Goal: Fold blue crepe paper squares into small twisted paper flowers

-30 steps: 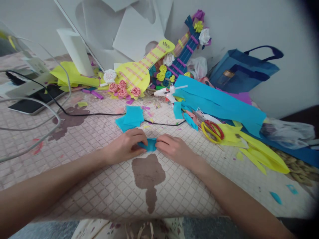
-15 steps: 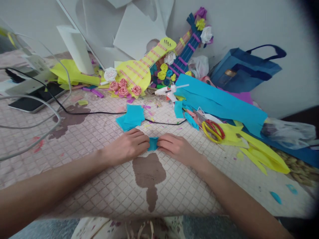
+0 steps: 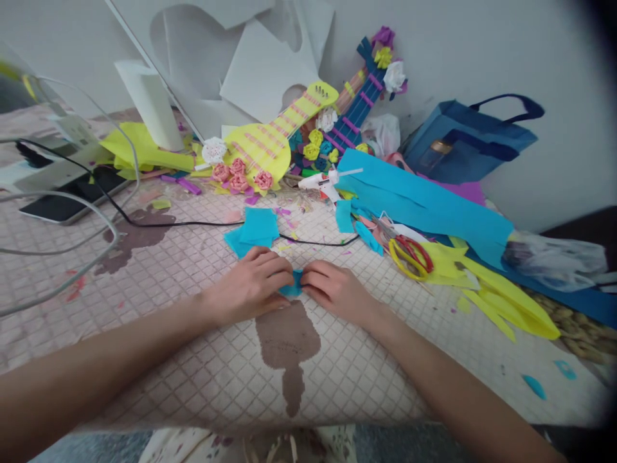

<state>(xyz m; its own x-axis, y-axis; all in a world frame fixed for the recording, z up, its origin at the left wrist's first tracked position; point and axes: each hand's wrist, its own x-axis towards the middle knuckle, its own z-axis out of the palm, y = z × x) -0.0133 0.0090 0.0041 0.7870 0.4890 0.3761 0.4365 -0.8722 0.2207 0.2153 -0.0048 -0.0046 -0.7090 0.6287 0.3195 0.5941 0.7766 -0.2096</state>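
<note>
A small piece of blue crepe paper (image 3: 292, 285) lies low over the quilted cloth, between my two hands. My left hand (image 3: 260, 283) pinches its left side with curled fingers. At the right edge, the fingers of my right hand (image 3: 332, 288) are closed on the same piece. Much of the paper is hidden behind the fingers. Just beyond my left hand rests a small stack of blue paper squares (image 3: 260, 225). A white hot glue gun (image 3: 321, 183) stands farther back.
Yellow-handled scissors (image 3: 407, 260) lie at the right beside yellow paper scraps (image 3: 511, 296). A yellow paper guitar (image 3: 260, 151) with pink roses leans at the back. A black cord (image 3: 202, 224) crosses the cloth. A blue bag (image 3: 463, 141) stands at back right.
My left hand has shifted slightly right and its fingers now cover more of the blue paper. My right hand has moved a little left. The view has tilted slightly.
</note>
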